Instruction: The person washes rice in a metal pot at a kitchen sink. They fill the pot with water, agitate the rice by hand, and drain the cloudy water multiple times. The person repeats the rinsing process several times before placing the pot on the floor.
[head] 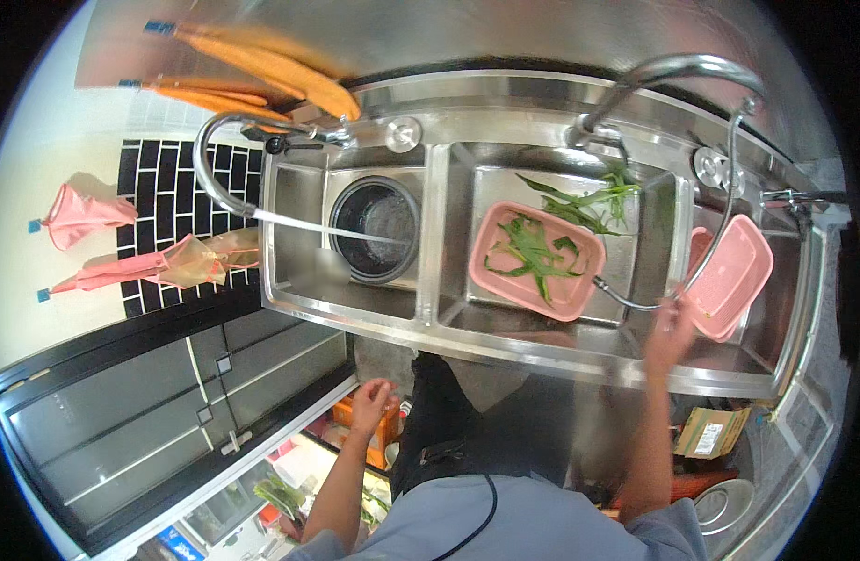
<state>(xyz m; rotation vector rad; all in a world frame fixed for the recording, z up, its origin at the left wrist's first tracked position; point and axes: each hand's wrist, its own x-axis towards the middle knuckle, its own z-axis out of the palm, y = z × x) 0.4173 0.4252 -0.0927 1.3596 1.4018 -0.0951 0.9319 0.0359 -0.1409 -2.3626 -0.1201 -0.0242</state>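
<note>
My right hand (669, 335), a little blurred, grips the flexible metal faucet hose (717, 242) above the right part of the sink. The hose's end nozzle (599, 283) points left at the rim of a pink plastic basket (480, 270). Cut green leaves (531, 249) lie inside that basket, which sits tilted in the middle basin (465, 175). More long green leaves (577, 203) rest on the basin floor behind it. My left hand (375, 405) hangs in front of the counter, fingers loosely bent, with nothing in it.
Water runs from a curved faucet (209, 165) into a black round pot (338, 259) in the left basin. Pink baskets (731, 280) stand stacked in the right basin. Orange gloves (261, 63) and pink gloves (89, 214) hang on walls. A cardboard box (735, 429) is below the counter.
</note>
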